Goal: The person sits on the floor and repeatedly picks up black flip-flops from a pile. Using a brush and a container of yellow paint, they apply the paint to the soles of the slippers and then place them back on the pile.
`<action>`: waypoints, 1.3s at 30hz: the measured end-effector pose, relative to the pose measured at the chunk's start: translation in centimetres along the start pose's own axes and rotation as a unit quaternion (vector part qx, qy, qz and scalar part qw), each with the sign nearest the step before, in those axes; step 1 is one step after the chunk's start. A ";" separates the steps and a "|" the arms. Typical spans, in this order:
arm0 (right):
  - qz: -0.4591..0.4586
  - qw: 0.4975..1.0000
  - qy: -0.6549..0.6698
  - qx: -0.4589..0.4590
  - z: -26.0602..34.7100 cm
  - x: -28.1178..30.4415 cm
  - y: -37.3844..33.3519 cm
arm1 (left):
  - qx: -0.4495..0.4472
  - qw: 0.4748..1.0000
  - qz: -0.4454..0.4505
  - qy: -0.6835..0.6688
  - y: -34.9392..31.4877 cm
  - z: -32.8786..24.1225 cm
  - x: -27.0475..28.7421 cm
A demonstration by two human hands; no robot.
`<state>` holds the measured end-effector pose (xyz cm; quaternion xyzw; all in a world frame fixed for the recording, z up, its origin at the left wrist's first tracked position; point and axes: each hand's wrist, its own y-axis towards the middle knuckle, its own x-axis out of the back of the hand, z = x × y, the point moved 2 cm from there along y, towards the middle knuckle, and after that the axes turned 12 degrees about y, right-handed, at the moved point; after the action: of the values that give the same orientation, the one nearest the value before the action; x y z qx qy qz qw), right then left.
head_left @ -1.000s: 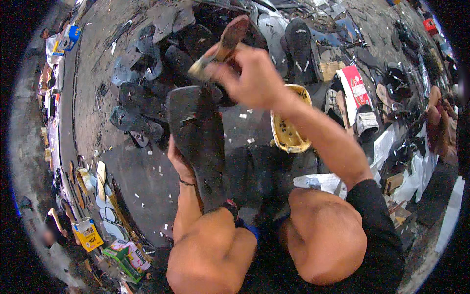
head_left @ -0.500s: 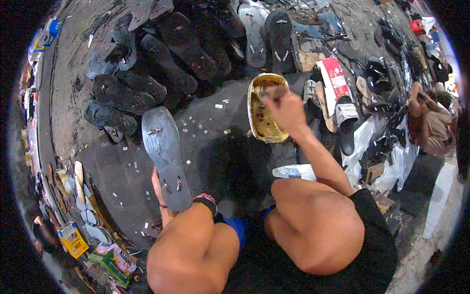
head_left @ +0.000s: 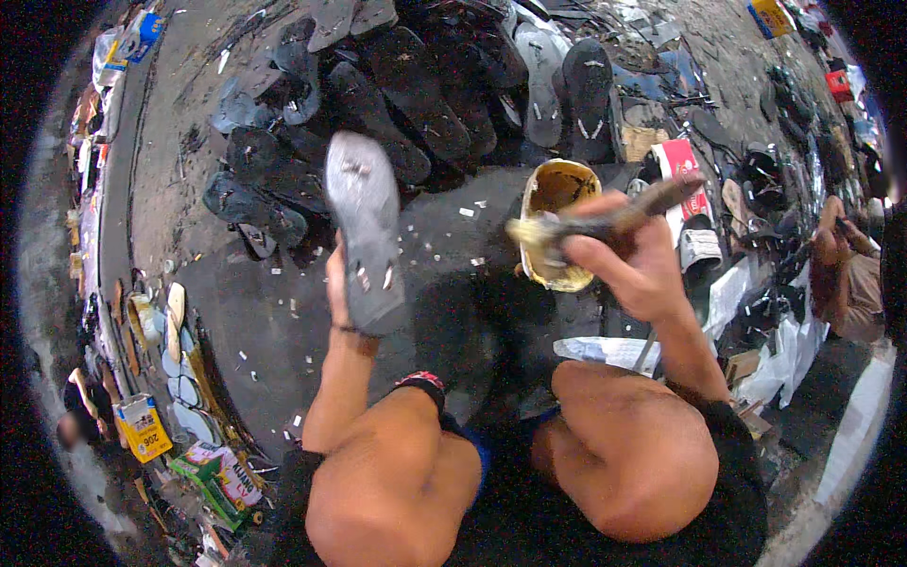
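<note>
Littering dark floor (head_left: 248,293) around hands (head_left: 644,272): scraps (head_left: 467,213), footwear (head_left: 416,80).

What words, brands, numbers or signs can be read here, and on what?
Yellow box: upside-down number, not copied here.
Green box: large lettering, likewise not copied.
Red card: lettering, partly behind the brush.
Blue box: print too small to read.
Sole: no print seen.

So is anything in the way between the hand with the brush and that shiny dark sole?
Nothing that I can see. The brush in the right hand points toward the sole, and only small white scraps lie below the gap.
</note>
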<state>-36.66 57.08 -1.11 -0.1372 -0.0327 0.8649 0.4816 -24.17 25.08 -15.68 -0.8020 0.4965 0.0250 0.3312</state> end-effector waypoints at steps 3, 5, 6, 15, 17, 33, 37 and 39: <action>0.116 0.973 -0.070 0.188 -1.4 -6.3 5.0 | -0.031 0.999 0.023 0.003 2.2 -0.6 -3.9; 0.141 0.944 -0.044 0.296 -3.3 -8.4 8.8 | -0.109 0.994 0.003 0.018 0.5 -3.5 -10.8; 0.119 0.936 -0.004 0.332 -3.4 -8.3 10.9 | -0.077 0.984 0.136 -0.085 1.0 -2.6 -9.1; 0.231 0.889 -0.104 0.383 -4.0 -8.6 4.6 | -0.123 0.969 0.151 -0.150 2.2 -4.4 -5.9; 0.102 0.919 -0.080 0.373 -3.8 -8.2 7.6 | -0.161 0.978 0.082 -0.101 1.3 -4.4 -8.0; 0.169 0.822 -0.163 0.519 -2.0 -9.6 5.1 | -0.008 0.986 0.098 -0.133 3.3 -4.5 -2.8; -0.036 0.845 -0.258 0.468 -1.7 -4.7 15.3 | -0.158 0.977 0.060 0.131 0.1 -4.1 -8.9; -0.078 0.881 -0.198 0.423 -0.3 -4.2 16.7 | -0.154 0.971 0.181 0.016 0.0 -4.0 -8.2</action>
<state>-48.27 44.61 -3.66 0.2572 0.2312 0.7653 0.5429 -29.44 29.28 -9.56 -0.7406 0.6285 0.1482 0.1857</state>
